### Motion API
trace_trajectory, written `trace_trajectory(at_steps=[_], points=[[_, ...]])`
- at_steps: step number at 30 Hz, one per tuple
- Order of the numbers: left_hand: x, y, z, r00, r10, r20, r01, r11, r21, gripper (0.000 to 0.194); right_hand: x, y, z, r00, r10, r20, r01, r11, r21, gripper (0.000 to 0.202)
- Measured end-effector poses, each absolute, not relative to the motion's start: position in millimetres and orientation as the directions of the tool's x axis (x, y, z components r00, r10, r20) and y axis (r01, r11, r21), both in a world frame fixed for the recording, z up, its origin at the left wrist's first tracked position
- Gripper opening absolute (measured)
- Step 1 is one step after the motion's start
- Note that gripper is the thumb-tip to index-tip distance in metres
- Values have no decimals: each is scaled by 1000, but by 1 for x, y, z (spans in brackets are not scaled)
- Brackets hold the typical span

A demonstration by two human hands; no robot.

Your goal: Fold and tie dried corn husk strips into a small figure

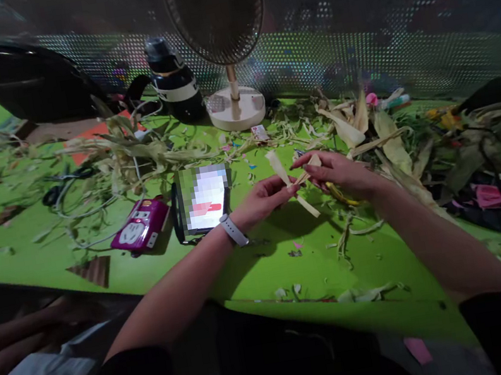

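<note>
Pale strips of dried corn husk (278, 167) cross between my two hands above the green table (258, 288). My left hand (271, 195), with a light watch band on its wrist, pinches the husk where the strips meet. On the other side, my right hand (337, 174) is closed on a husk strip between thumb and fingers. One strip end sticks up past my left fingers and another hangs below them. Just under my right hand lies something yellow and curved (346, 197), partly hidden. Thin husk shreds (345, 239) are scattered below.
A phone (207, 201) and a purple power strip (142, 226) with a white cable lie left of my hands. Behind stand a fan (237, 109), a dark bottle (177, 91) and a black bag (29, 84). Husk heaps (396, 137) cover the right. Another person's legs (25, 334) show lower left.
</note>
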State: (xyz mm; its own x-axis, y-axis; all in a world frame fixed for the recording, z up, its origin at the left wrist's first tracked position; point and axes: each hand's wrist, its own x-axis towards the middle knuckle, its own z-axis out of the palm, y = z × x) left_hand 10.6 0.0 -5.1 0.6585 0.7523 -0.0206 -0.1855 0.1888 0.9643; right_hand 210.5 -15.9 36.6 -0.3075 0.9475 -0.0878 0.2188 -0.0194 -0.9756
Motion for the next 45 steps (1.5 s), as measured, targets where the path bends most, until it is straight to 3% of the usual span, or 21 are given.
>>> trace_trajectory(at_steps=[3, 7, 14, 17, 20, 23, 26, 30, 34, 37, 40, 43, 45], points=[[10, 0, -3, 686, 728, -4, -140, 138, 980, 33, 206, -18, 32, -338, 940, -47, 87, -18, -996, 32], [9, -1, -2, 648, 762, 6, -134, 106, 985, 33, 206, -19, 31, -348, 937, -37, 112, 2, -994, 32], [9, 1, -2, 557, 829, 56, -127, 18, 992, 27, 194, -16, 22, -78, 996, 53, 26, 55, -998, 38], [8, 3, -2, 545, 836, 54, -106, 5, 994, 27, 193, -16, 20, -32, 999, 30, 64, 32, -997, 39], [7, 4, 0, 581, 814, -11, -64, 59, 996, 29, 198, -17, 26, -106, 994, 21, 176, 39, -984, 38], [6, 3, 2, 588, 806, -65, -72, 132, 989, 34, 206, -20, 37, -252, 967, 46, 418, 151, -896, 40], [7, 3, 2, 590, 804, -71, -75, 142, 987, 37, 212, -22, 44, -394, 906, 154, 633, 389, -670, 36], [7, 6, 3, 591, 806, 8, 5, -14, 1000, 35, 214, -20, 42, -535, 817, 212, 682, 567, -461, 35], [2, 10, 6, 643, 762, 76, 132, -208, 969, 29, 214, -17, 38, -583, 783, 215, 666, 613, -426, 35], [-2, 11, 10, 665, 741, 93, 136, -243, 960, 27, 211, -18, 38, -565, 802, 194, 658, 580, -481, 31], [-5, 15, 10, 529, 836, 144, -8, -165, 986, 26, 207, -21, 38, -441, 872, 211, 668, 476, -572, 30], [-5, 23, 6, 168, 973, 156, -201, -121, 972, 33, 202, -23, 33, -265, 920, 288, 655, 391, -647, 30], [-3, 27, 2, -13, 999, 51, -285, -52, 957, 36, 198, -24, 26, -191, 923, 334, 655, 373, -657, 30]])
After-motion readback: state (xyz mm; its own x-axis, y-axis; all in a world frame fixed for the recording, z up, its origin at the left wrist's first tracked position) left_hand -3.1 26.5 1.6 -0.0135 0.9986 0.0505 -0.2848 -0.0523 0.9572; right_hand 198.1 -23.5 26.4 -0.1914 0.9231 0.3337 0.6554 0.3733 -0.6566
